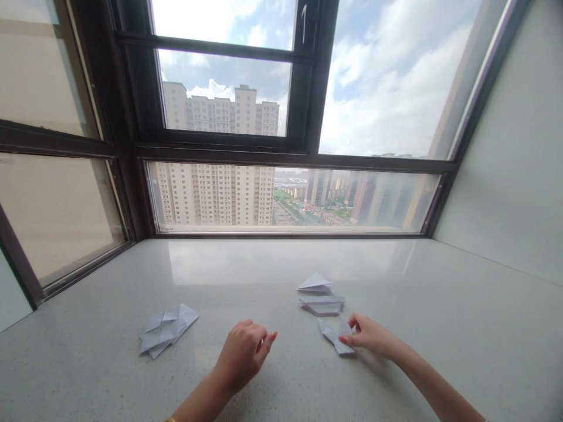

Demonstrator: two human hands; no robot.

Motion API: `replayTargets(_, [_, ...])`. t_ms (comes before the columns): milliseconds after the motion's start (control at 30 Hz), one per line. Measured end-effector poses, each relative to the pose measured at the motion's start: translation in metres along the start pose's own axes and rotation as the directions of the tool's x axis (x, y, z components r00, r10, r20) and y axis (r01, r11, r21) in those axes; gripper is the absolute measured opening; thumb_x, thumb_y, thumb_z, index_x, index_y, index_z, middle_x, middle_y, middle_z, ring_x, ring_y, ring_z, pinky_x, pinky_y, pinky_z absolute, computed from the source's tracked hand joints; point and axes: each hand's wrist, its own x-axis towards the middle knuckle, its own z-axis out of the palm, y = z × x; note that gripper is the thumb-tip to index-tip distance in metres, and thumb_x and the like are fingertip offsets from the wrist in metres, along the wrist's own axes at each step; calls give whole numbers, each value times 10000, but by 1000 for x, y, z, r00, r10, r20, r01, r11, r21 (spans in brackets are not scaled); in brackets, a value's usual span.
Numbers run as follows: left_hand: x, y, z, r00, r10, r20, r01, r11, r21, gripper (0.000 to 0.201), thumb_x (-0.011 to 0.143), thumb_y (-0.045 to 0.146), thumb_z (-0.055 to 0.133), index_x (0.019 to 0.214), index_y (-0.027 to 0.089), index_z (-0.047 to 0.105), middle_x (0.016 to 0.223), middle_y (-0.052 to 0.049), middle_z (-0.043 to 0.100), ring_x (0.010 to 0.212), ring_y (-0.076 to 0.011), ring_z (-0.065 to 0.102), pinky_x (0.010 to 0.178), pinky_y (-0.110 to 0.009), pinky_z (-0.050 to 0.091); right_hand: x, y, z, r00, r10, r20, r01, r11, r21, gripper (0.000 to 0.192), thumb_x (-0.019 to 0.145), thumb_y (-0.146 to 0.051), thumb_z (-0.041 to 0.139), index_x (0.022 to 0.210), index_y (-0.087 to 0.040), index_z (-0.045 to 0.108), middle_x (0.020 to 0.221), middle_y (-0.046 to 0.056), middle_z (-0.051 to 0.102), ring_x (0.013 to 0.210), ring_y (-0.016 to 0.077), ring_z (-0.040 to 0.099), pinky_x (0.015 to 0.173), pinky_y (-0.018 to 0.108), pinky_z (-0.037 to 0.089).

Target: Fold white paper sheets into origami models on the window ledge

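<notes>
One folded paper piece [336, 338] lies on the counter [440, 305], pinched at its near end by your right hand [368, 335]. It is white, creased, likely light and easily crushed, so grip the thick folds. Your left hand [244, 353] hovers loosely curled, holding nothing, just left of it.

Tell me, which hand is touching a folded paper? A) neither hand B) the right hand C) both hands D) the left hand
B: the right hand has its fingers on the small folded paper lying on the sill, while the left hand hovers curled over bare stone, touching no paper.
</notes>
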Motion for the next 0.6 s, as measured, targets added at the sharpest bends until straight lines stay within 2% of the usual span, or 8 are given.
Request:
replayTargets(100, [1, -2, 1, 1000, 12, -8, -12, 1000, -6, 416, 869, 325, 283, 564, 179, 525, 545, -2, 568, 593, -135, 515, 604, -243, 343, 0, 1, -3, 999, 5, -46, -6, 999, -40, 378, 484, -358, 672, 742, -151, 489, 590, -30, 485, 592, 140, 471, 508, 220, 324])
replayTargets(267, [1, -2, 2, 999, 29, -17, -29, 999, 30, 416, 873, 318, 280, 568, 185, 530, 556, 1, 589, 594, -140, 526, 602, -246, 342, -5, -3, -7, 994, 90, 62, -95, 991, 91, 361, 547, -363, 621, 802, -159, 467, 574, -51, 445, 520, 117, 465, 426, 204, 329])
replayTargets(433, [0, -2, 2, 999, 40, -23, -39, 998, 58, 421, 874, 321, 276, 568, 192, 534, 548, 8, 594, 577, -143, 533, 581, -248, 335, -11, -8, -18, 995, 91, 42, -96, 985, 144, 353, 559, -409, 591, 784, -162, 475, 577, -49, 429, 512, 122, 473, 409, 211, 352])
replayTargets(500, [0, -2, 3, 999, 41, -30, -39, 997, 59, 423, 875, 321, 276, 567, 192, 536, 545, 8, 595, 575, -141, 535, 579, -247, 334, -12, -10, -24, 998, 70, -1, -69, 991, 111, 368, 572, -432, 573, 797, -157, 477, 578, -40, 445, 536, 140, 494, 431, 224, 361])
replayTargets(600, [0, -3, 5, 999, 36, -36, -34, 998, 56, 424, 872, 320, 280, 565, 189, 541, 548, 2, 594, 580, -141, 536, 577, -246, 334, -14, -21, -31, 982, 36, -185, -46, 998, -48, 362, 600, -447, 551, 808, -160, 480, 586, -24, 480, 565, 160, 513, 492, 247, 367])
